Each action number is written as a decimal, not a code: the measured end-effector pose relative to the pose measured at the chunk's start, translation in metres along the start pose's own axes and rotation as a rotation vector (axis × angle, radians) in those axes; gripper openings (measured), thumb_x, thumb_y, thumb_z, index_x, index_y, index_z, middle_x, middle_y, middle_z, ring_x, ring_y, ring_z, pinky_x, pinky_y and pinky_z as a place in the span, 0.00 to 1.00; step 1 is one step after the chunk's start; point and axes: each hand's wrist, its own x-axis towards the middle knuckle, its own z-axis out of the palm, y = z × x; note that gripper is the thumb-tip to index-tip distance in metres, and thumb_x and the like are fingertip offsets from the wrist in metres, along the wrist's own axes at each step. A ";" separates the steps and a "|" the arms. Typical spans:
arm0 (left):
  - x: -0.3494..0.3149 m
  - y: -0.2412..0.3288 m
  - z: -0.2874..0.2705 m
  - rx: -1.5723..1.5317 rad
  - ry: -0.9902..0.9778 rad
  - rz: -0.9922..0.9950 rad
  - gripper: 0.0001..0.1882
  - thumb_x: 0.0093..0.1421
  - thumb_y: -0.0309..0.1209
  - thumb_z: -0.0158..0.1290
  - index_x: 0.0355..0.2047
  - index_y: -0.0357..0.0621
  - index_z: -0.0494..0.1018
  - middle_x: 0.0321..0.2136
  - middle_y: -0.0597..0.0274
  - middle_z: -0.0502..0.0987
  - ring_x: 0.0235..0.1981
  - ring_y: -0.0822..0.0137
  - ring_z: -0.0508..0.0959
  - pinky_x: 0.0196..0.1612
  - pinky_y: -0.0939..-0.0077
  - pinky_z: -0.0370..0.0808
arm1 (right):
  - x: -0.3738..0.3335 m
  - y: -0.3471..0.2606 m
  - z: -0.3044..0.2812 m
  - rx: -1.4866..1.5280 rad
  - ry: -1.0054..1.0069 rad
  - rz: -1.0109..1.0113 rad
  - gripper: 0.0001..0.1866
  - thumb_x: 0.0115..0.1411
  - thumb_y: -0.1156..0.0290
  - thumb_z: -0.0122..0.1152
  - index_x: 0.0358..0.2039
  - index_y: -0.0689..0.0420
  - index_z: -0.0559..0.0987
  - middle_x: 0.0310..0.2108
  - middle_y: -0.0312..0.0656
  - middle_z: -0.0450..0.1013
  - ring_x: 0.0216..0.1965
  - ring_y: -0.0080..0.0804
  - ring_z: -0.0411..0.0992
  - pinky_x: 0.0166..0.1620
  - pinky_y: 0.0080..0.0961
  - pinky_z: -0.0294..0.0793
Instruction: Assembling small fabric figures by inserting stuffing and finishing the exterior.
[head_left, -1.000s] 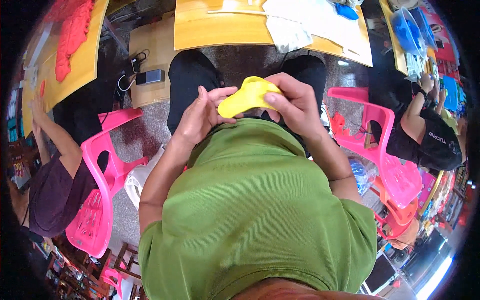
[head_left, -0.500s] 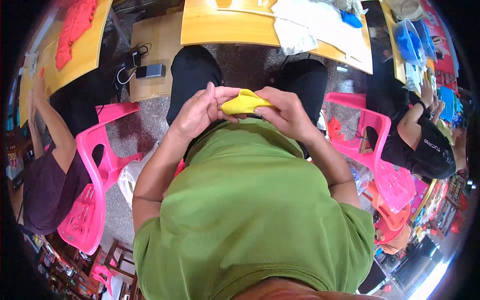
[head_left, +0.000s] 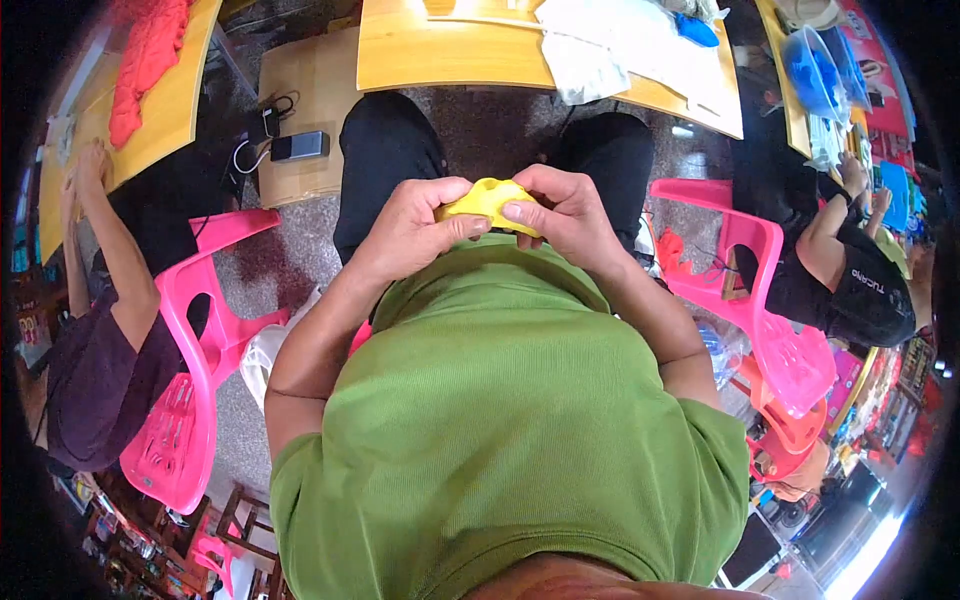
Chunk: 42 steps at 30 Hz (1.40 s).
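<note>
Head view, looking straight down: small soft yellow rubbery piece (head_left: 487,200) at upper centre of the frame, pinched just above the green shirt (head_left: 510,420) and between the knees. Left hand (head_left: 405,232) clenched on its left end, thumb pressed on top; right hand (head_left: 562,215) grasping the right end, fingertips (head_left: 520,211) curled over the edge. Best worked with both thumbs close together, steady even pressure, piece kept near the body so it cannot slip to the floor. Wooden tabletop (head_left: 440,50) along the upper edge, white cloth (head_left: 620,45) spread on it. Colourful packages (head_left: 890,180) stacked at far right, blue and red, too blurred for detail. Red fabric (head_left: 145,60) at upper left.
</note>
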 end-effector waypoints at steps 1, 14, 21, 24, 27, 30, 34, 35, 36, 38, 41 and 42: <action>0.001 0.001 -0.001 0.003 -0.022 -0.041 0.10 0.56 0.33 0.56 0.33 0.39 0.74 0.20 0.75 0.70 0.22 0.84 0.67 0.26 0.87 0.65 | 0.000 0.000 0.001 0.002 0.001 -0.004 0.11 0.56 0.68 0.61 0.34 0.61 0.75 0.24 0.33 0.71 0.21 0.15 0.69 0.22 0.12 0.67; 0.016 0.002 0.010 -0.073 0.143 0.081 0.14 0.62 0.35 0.51 0.37 0.34 0.74 0.28 0.67 0.74 0.29 0.78 0.72 0.31 0.83 0.69 | 0.007 0.004 -0.002 -0.012 0.147 -0.310 0.05 0.56 0.74 0.60 0.28 0.63 0.77 0.26 0.35 0.69 0.25 0.19 0.66 0.28 0.16 0.64; 0.020 0.017 0.020 0.049 0.319 0.314 0.11 0.55 0.26 0.57 0.38 0.37 0.76 0.30 0.61 0.75 0.32 0.73 0.74 0.34 0.82 0.70 | 0.003 -0.003 -0.002 -0.030 0.261 -0.476 0.06 0.58 0.73 0.58 0.27 0.62 0.78 0.25 0.35 0.70 0.22 0.17 0.70 0.21 0.14 0.69; 0.024 0.022 0.023 0.023 0.340 0.334 0.09 0.54 0.23 0.56 0.37 0.37 0.78 0.30 0.60 0.75 0.32 0.72 0.74 0.35 0.82 0.71 | 0.008 0.001 -0.005 -0.117 0.341 -0.564 0.03 0.54 0.76 0.60 0.27 0.61 0.79 0.25 0.38 0.72 0.26 0.24 0.70 0.27 0.20 0.69; 0.028 0.023 0.023 0.081 0.377 0.356 0.07 0.54 0.22 0.56 0.35 0.37 0.78 0.30 0.61 0.75 0.32 0.73 0.74 0.35 0.83 0.71 | 0.011 0.002 -0.012 -0.331 0.465 -0.765 0.03 0.51 0.77 0.62 0.27 0.62 0.79 0.26 0.39 0.73 0.28 0.28 0.70 0.31 0.22 0.67; 0.029 0.024 0.026 0.054 0.394 0.318 0.05 0.54 0.21 0.56 0.32 0.36 0.78 0.29 0.61 0.75 0.31 0.74 0.74 0.35 0.82 0.71 | 0.011 -0.003 -0.019 -0.445 0.530 -0.836 0.04 0.51 0.77 0.62 0.29 0.62 0.78 0.26 0.39 0.73 0.29 0.29 0.70 0.33 0.23 0.68; 0.032 0.021 0.025 -0.157 0.401 0.227 0.02 0.54 0.20 0.55 0.28 0.34 0.76 0.29 0.62 0.75 0.31 0.75 0.73 0.36 0.83 0.70 | 0.014 -0.002 -0.019 -0.153 0.440 -0.551 0.06 0.53 0.75 0.61 0.31 0.61 0.78 0.27 0.40 0.72 0.29 0.28 0.69 0.34 0.22 0.68; 0.032 0.021 0.025 -0.152 0.396 0.225 0.02 0.54 0.20 0.55 0.28 0.34 0.76 0.29 0.62 0.75 0.31 0.75 0.73 0.36 0.83 0.70 | 0.013 -0.002 -0.019 -0.148 0.446 -0.551 0.06 0.53 0.75 0.61 0.31 0.61 0.78 0.27 0.40 0.72 0.29 0.28 0.69 0.34 0.22 0.68; 0.032 0.021 0.026 -0.183 0.416 0.227 0.02 0.53 0.19 0.55 0.28 0.33 0.76 0.29 0.62 0.75 0.32 0.73 0.73 0.37 0.82 0.69 | 0.009 -0.004 -0.019 -0.058 0.313 -0.440 0.05 0.54 0.75 0.60 0.31 0.62 0.78 0.27 0.39 0.71 0.29 0.26 0.69 0.33 0.22 0.68; 0.033 0.021 0.027 -0.212 0.431 0.227 0.02 0.53 0.19 0.55 0.28 0.33 0.76 0.29 0.61 0.75 0.32 0.72 0.73 0.38 0.82 0.68 | 0.017 0.009 -0.019 -0.108 0.196 -0.620 0.05 0.56 0.74 0.59 0.30 0.63 0.76 0.25 0.37 0.68 0.26 0.23 0.71 0.29 0.19 0.68; 0.035 0.019 0.026 -0.197 0.408 0.238 0.02 0.54 0.20 0.55 0.27 0.33 0.76 0.28 0.64 0.75 0.29 0.76 0.73 0.35 0.85 0.69 | 0.017 0.011 -0.015 0.215 0.140 -0.286 0.06 0.57 0.74 0.58 0.27 0.63 0.75 0.25 0.36 0.68 0.22 0.23 0.72 0.23 0.16 0.67; 0.036 0.017 0.023 -0.188 0.377 0.232 0.01 0.54 0.20 0.55 0.27 0.34 0.76 0.27 0.64 0.75 0.28 0.77 0.73 0.34 0.85 0.69 | 0.018 0.011 -0.014 0.217 0.142 -0.287 0.06 0.57 0.74 0.58 0.27 0.63 0.75 0.25 0.36 0.68 0.22 0.23 0.72 0.23 0.16 0.67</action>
